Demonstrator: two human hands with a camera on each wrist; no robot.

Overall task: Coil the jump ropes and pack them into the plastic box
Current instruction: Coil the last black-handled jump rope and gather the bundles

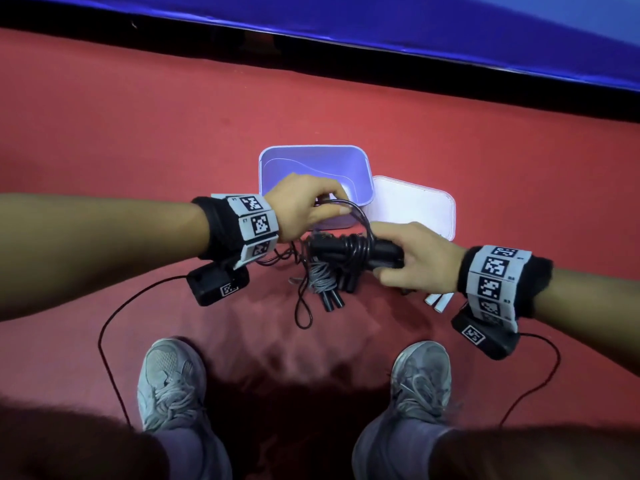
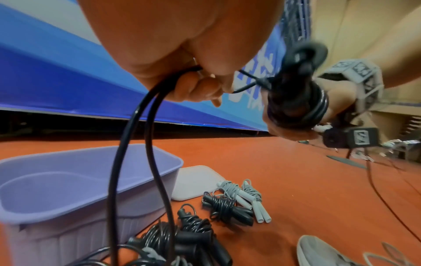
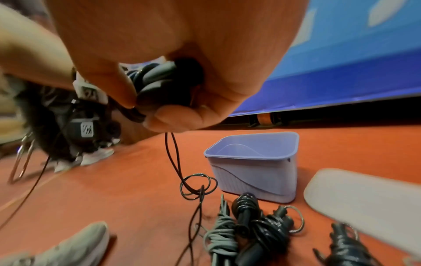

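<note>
My right hand [image 1: 401,261] grips the paired black handles of a jump rope [image 1: 353,249], with several turns of cord wound round them. My left hand [image 1: 311,206] pinches a doubled length of that black cord [image 2: 136,144] above the box. The rest of the cord hangs down to a loose loop on the floor [image 3: 198,185]. The lilac plastic box [image 1: 363,181] stands open and holds nothing that I can see. Several coiled ropes, black [image 2: 225,208] and grey [image 1: 320,278], lie on the red floor in front of it.
The white lid [image 1: 415,206] lies flat to the right of the box. A white-handled coiled rope [image 2: 248,198] lies by the lid. My grey shoes [image 1: 173,382] stand close below the ropes. A blue barrier [image 1: 450,39] runs along the far side.
</note>
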